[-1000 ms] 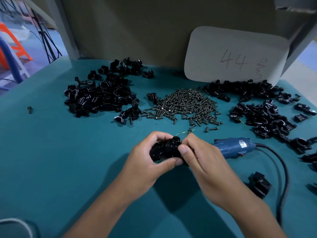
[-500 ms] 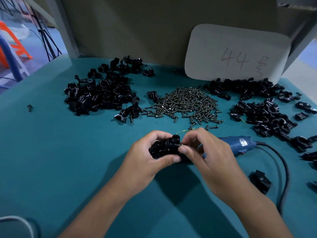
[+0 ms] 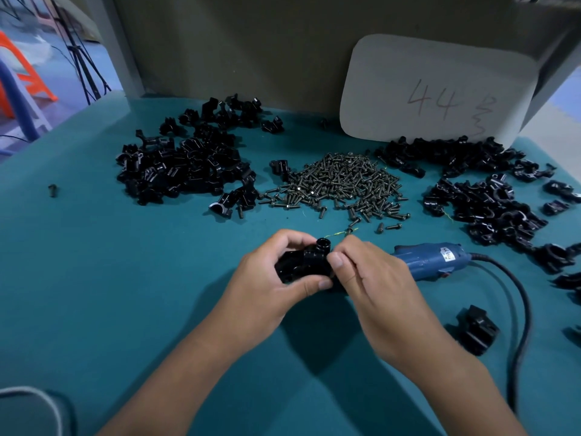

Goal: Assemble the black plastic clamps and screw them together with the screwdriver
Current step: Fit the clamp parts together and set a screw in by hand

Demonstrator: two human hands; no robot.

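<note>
Black clamp [image 3: 303,262] gripped by left hand [image 3: 267,287] w/ right hand [image 3: 367,278] pinching its right end, blue screwdriver [image 3: 430,261] laid just beside, screw pile [image 3: 339,184] btwn two clamp-part heaps on teal table [image 3: 125,278]

Black clamp [image 3: 303,262] gripped between hands; blue screwdriver [image 3: 430,261] lies beside.

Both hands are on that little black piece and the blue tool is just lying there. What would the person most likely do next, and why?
Probably let go with the right hand and pick up the blue screwdriver beside it. The left hand already grips the black clamp, while the right hand's fingers pinch at its raised end, perhaps seating a screw, though that is hidden. The tool lies unheld on the table.
</note>
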